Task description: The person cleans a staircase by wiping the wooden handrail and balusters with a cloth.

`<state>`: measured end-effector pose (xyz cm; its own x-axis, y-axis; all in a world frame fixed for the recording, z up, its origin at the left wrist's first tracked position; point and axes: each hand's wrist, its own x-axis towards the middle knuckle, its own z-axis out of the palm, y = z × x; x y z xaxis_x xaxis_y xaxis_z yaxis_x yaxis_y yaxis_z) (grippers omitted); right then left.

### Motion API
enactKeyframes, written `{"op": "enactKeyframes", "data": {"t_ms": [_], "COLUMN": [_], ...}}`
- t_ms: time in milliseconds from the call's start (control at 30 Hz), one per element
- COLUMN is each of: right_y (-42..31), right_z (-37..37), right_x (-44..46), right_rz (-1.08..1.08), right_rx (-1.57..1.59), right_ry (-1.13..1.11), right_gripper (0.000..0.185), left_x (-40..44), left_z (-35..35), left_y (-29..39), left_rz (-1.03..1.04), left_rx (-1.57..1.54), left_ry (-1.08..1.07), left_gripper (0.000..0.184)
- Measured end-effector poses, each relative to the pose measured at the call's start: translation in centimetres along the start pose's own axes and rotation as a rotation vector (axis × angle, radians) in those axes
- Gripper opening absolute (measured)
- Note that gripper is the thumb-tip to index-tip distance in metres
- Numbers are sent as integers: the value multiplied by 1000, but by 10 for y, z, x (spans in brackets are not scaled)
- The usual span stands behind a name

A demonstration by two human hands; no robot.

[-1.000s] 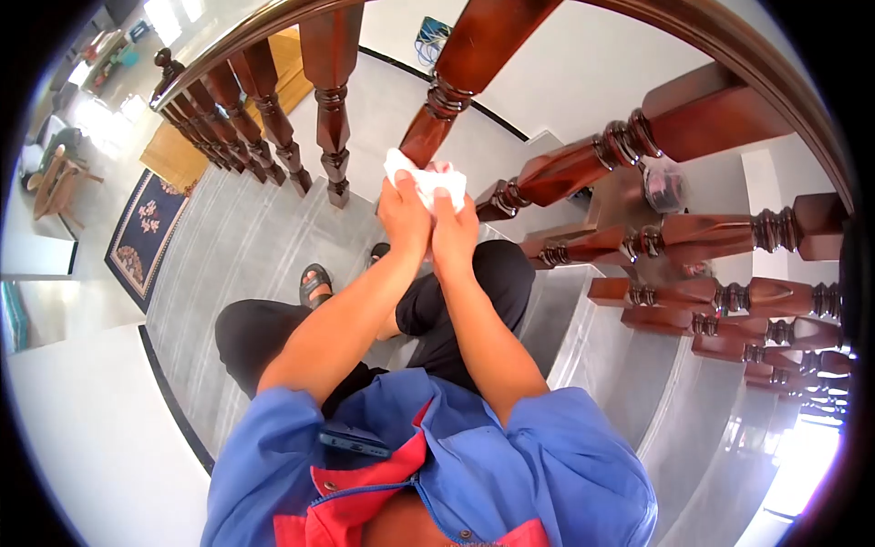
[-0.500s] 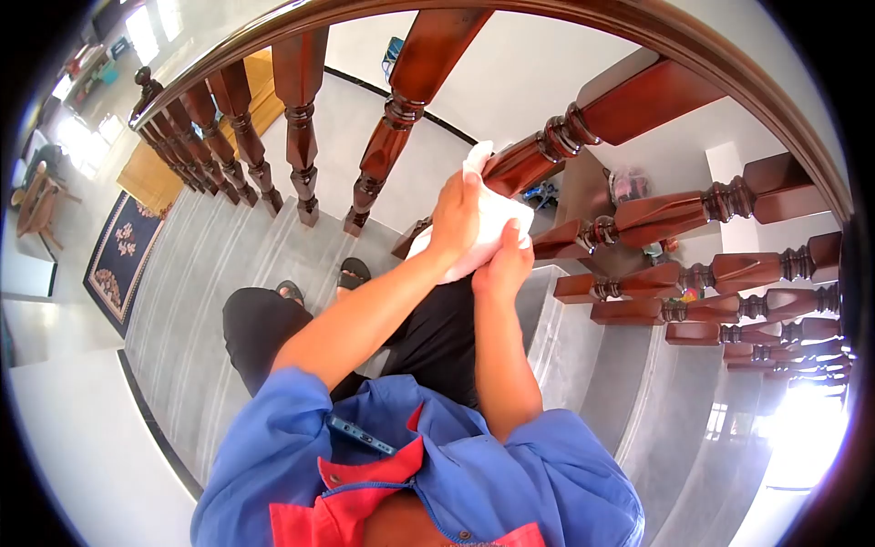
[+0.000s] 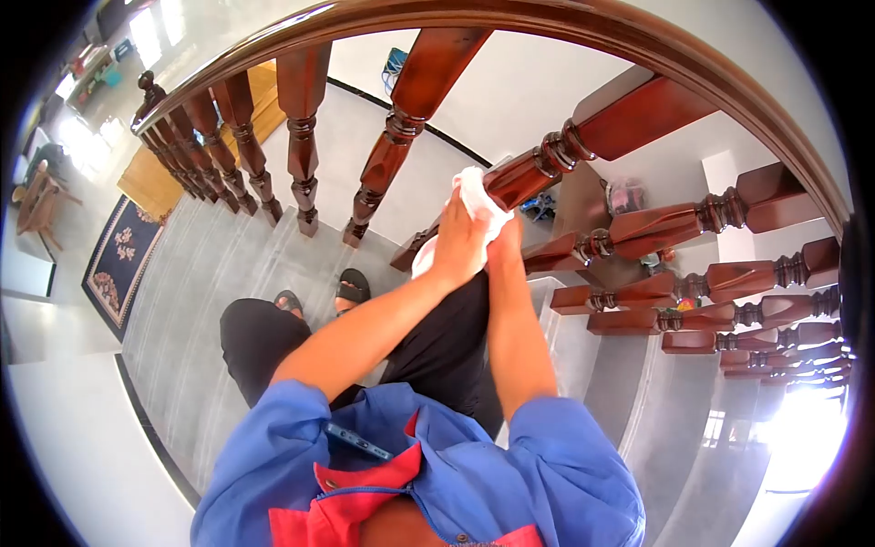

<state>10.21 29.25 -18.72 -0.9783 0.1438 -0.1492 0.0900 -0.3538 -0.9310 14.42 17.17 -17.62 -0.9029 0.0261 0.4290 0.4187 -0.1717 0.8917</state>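
A white cloth (image 3: 481,202) is bunched against the lower part of a dark red-brown wooden baluster (image 3: 521,180). My left hand (image 3: 460,242) presses on the cloth from the near side, its fingers closed over the folds. My right hand (image 3: 508,239) is just to the right, at the cloth's other side. Its fingers are mostly hidden behind the cloth and the baluster, though it appears to grip the cloth there. The baluster's foot (image 3: 415,251) shows to the left of the cloth.
A curved wooden handrail (image 3: 365,16) arches overhead, with more balusters (image 3: 387,150) on both sides. Grey stair steps (image 3: 196,273) lie under my sandalled feet (image 3: 352,287), and others descend at right. A dark patterned rug (image 3: 123,260) lies at left. A phone (image 3: 358,441) sits in my shirt pocket.
My right hand has moved from the front of the cloth to its far right side, around the baluster. The cloth is bunched tighter, and my left hand has shifted slightly with it.
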Motion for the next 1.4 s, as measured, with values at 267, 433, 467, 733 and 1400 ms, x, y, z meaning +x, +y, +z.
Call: {"op": "enactKeyframes", "data": {"t_ms": [267,433,467,733,1400], "right_y": [-6,-43,-55,-163,-125], "right_z": [14,48,55,86,55], "right_x": [-81,-122,-129,-68,-105], "right_rz": [-185,-433,-568,-1032,-628], "right_rx": [-209,-245,-285,-162,-232], "right_ry": [138,402,414,430,109], "right_gripper": [48,47,47,35,49], "left_x": [10,23,30,120,58], "left_z": [-22,-27,-23,-2,6], "left_y": [-15,53,77,177,102], "left_rz": [-173,-171,-87,110,247], "left_rx": [-242,-73,-92,-13,238], "left_ry": [33,336,367,362,123], "left_gripper": [57,35,33,30,37]}}
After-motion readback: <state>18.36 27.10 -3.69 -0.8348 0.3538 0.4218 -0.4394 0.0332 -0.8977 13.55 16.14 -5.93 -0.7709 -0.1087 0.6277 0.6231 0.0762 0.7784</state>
